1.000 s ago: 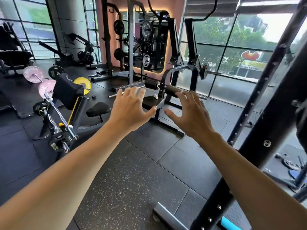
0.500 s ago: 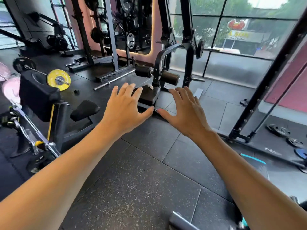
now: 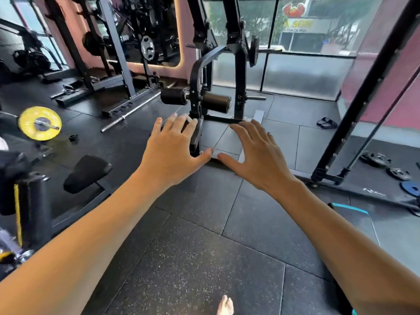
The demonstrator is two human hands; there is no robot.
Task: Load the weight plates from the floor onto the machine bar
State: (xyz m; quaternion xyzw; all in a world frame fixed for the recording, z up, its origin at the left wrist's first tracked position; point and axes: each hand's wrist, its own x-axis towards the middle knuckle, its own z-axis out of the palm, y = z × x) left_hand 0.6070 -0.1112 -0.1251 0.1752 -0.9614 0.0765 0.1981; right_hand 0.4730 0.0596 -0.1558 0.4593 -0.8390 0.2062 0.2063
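Note:
My left hand (image 3: 172, 151) and my right hand (image 3: 256, 155) are stretched out in front of me, palms down, fingers spread, holding nothing. Straight ahead stands a black leg machine (image 3: 200, 96) with two round foam rollers and a short steel peg (image 3: 255, 98) sticking out to the right. A small plate (image 3: 253, 51) hangs on its upper bar. Black weight plates (image 3: 376, 159) (image 3: 398, 173) and a blue plate (image 3: 411, 188) lie on the floor at the far right, beyond a rack's base.
A black rack upright (image 3: 363, 96) slants across the right side. A yellow plate on a barbell (image 3: 39, 123) and a padded bench (image 3: 86, 170) sit at the left. A loose steel bar (image 3: 134, 111) lies on the floor. My bare foot (image 3: 225, 305) shows at the bottom.
The view has swung down and to the right. The leg machine now stands nearer and centred, and the floor plates at the right have come into sight. Both hands stay open and empty.

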